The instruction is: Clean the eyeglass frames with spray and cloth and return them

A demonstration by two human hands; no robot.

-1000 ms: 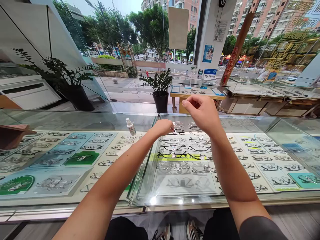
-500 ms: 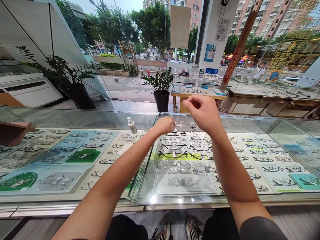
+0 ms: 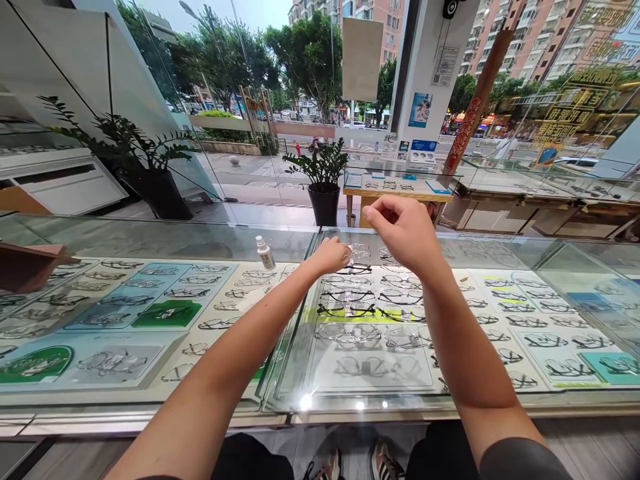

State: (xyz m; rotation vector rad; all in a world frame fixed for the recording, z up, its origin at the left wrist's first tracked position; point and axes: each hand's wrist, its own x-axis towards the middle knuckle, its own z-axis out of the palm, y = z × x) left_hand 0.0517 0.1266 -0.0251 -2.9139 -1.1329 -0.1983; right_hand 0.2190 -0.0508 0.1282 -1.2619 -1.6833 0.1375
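Observation:
My left hand [image 3: 331,256] is low over the far part of the glass display counter [image 3: 350,400], its fingers curled and closed. Whatever it grips, if anything, is hidden by the fingers. My right hand [image 3: 404,230] is higher and to the right, its thumb and fingers bent together in a pinch. I cannot make out anything between them. Under the glass below both hands lie rows of eyeglasses [image 3: 346,311], some dark-framed, some thin and clear. A small white bottle [image 3: 265,254] stands on the counter, left of my left hand.
A whitish cloth or paper [image 3: 251,300] lies beside my left forearm. The brown holder [image 3: 33,265] is at the counter's left end. Beyond the counter are a potted plant [image 3: 324,200], a wooden display table [image 3: 425,189] and large windows.
The view has shifted slightly, so the scene sits a little lower. My right hand is a touch lower and further left in view; both hands keep nearly the same pose.

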